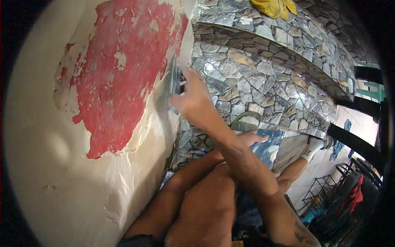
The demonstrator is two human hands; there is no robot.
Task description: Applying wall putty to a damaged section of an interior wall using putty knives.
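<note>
My right hand (193, 96) is closed round a trowel (174, 80) with a wide, flat grey blade. Its blade lies against the wall (45, 136), at the right border of a large red patch (119, 70) where the cream coat is gone. Ragged, peeling edges surround this patch. Partly covered by my right forearm, my left hand (250, 137) grips a blue-grey board (271, 142); its thumb lies on top. A whitish lump (273, 155) rests on the board.
Stone-patterned steps (242, 78) rise to the right of the wall, with a yellow cloth (275, 8) on the upper one. Dark rails (354, 142) stand at the right. Lower down are a black wire rack (319, 191) and a red cloth (356, 193). My bent legs fill the lower middle.
</note>
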